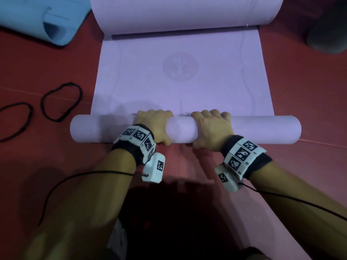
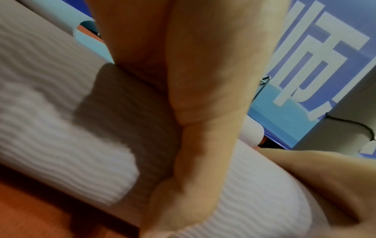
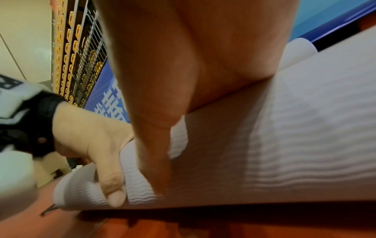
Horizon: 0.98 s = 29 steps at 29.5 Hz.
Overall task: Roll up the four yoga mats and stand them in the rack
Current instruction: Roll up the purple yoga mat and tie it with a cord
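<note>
Head view shows a lilac mat [image 1: 180,76] lying on the red floor [image 1: 47,72], its near end wound into a roll [image 1: 182,131] across the frame and its far end curled up too. Left hand [image 1: 153,126] and right hand [image 1: 211,128] sit side by side at the middle of the roll, fingers curled over its top and thumbs on the near side, gripping it. A blue mat [image 1: 37,17] lies far left; two black bands [image 1: 60,102] lie left of the lilac mat
</note>
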Each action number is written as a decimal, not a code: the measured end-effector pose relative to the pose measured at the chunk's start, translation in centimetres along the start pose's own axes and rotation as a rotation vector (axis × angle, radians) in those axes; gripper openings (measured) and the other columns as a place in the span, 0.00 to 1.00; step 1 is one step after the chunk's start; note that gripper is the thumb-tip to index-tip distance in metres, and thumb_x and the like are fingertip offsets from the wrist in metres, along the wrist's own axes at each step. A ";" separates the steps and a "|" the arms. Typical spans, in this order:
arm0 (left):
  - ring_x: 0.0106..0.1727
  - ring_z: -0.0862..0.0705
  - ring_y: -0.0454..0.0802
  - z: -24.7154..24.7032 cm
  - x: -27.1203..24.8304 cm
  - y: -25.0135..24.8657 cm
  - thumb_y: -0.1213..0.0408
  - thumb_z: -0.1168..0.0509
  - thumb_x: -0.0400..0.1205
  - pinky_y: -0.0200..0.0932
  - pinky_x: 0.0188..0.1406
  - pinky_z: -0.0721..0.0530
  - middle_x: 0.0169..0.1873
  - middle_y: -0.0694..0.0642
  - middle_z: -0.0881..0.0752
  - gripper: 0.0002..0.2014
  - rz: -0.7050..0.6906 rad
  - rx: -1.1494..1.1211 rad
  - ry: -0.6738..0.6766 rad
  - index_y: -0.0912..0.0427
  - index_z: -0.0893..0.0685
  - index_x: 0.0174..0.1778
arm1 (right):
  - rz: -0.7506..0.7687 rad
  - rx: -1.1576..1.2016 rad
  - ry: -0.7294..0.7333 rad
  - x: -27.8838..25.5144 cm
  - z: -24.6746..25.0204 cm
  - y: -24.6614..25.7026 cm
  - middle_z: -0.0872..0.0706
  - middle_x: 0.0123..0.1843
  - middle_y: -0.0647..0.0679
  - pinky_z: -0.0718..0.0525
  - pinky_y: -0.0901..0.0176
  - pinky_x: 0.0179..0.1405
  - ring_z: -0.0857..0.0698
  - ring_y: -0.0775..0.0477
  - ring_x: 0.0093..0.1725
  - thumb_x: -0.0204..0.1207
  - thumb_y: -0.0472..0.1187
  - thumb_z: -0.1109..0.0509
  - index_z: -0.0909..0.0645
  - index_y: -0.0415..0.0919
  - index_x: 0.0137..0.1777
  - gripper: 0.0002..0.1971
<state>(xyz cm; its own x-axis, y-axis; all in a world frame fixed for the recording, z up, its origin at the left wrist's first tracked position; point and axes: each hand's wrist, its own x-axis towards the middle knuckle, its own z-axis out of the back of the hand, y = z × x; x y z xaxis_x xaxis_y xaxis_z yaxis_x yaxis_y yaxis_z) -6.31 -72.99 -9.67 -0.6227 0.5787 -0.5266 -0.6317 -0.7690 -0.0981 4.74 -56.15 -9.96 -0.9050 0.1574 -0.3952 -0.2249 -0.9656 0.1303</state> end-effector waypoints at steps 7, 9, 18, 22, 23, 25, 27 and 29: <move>0.60 0.20 0.56 0.2 0.2 0.5 0.30 0.28 0.62 0.55 0.55 0.31 0.59 0.48 0.17 0.39 -0.042 -0.059 0.081 0.43 0.25 0.67 | -0.056 0.201 -0.307 -1.9 -2.7 1.7 0.19 0.69 0.54 0.46 0.30 0.77 0.26 0.43 0.72 0.84 0.63 0.62 0.24 0.51 0.73 0.31; 0.68 0.23 0.56 0.2 -0.1 0.8 0.26 0.40 0.74 0.58 0.66 0.33 0.65 0.49 0.18 0.33 -0.040 -0.153 0.072 0.43 0.24 0.70 | -0.087 0.118 -0.389 -1.0 -3.1 2.0 0.16 0.61 0.54 0.40 0.32 0.73 0.22 0.42 0.65 0.87 0.59 0.56 0.21 0.51 0.66 0.25; 0.54 0.16 0.58 -2.9 0.9 -1.4 0.45 0.59 0.86 0.56 0.64 0.30 0.48 0.54 0.10 0.29 0.195 -0.023 -0.523 0.53 0.12 0.51 | -0.179 0.059 -0.373 3.8 -1.0 1.8 0.10 0.41 0.46 0.28 0.44 0.55 0.14 0.36 0.46 0.83 0.53 0.55 0.15 0.44 0.41 0.27; 0.45 0.16 0.59 0.2 4.3 -0.7 0.49 0.60 0.86 0.56 0.57 0.28 0.45 0.59 0.10 0.30 0.259 -0.042 -0.296 0.57 0.12 0.45 | -0.160 0.023 -0.503 3.1 -2.3 0.9 0.14 0.56 0.52 0.39 0.34 0.73 0.20 0.42 0.62 0.88 0.53 0.54 0.18 0.48 0.59 0.22; 0.45 0.17 0.59 0.6 5.0 -0.5 0.49 0.61 0.85 0.56 0.56 0.28 0.46 0.60 0.10 0.30 0.251 -0.050 -0.280 0.57 0.12 0.45 | -0.161 0.017 -0.533 2.9 -2.5 0.7 0.15 0.56 0.53 0.40 0.33 0.74 0.20 0.43 0.62 0.88 0.53 0.54 0.18 0.48 0.60 0.22; 0.48 0.16 0.59 0.7 5.2 -0.8 0.49 0.60 0.87 0.56 0.57 0.28 0.48 0.59 0.10 0.30 0.238 -0.031 -0.303 0.56 0.12 0.47 | -0.161 0.027 -0.552 3.4 -2.4 0.4 0.14 0.52 0.52 0.37 0.35 0.72 0.19 0.43 0.59 0.87 0.53 0.52 0.18 0.48 0.57 0.21; 0.54 0.17 0.58 -0.1 4.6 -1.0 0.50 0.58 0.88 0.56 0.61 0.30 0.51 0.56 0.11 0.27 0.233 -0.014 -0.387 0.55 0.12 0.51 | -0.181 0.045 -0.533 4.7 -1.5 0.3 0.13 0.47 0.50 0.33 0.37 0.67 0.17 0.40 0.54 0.85 0.53 0.52 0.16 0.47 0.50 0.22; 0.58 0.18 0.56 -1.1 4.0 -1.4 0.51 0.57 0.88 0.56 0.66 0.32 0.53 0.53 0.12 0.25 0.208 -0.033 -0.513 0.53 0.13 0.55 | -0.211 0.047 -0.490 6.1 -0.5 0.1 0.11 0.43 0.46 0.31 0.41 0.60 0.16 0.37 0.48 0.82 0.53 0.53 0.15 0.44 0.44 0.26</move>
<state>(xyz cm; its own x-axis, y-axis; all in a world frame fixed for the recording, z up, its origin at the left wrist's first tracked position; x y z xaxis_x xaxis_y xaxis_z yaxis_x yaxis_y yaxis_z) -7.36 -69.89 -12.55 -0.8832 0.4653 -0.0593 -0.4616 -0.8846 -0.0663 -0.63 -55.39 -12.81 -0.8986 0.4357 0.0520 -0.4255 -0.8942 0.1390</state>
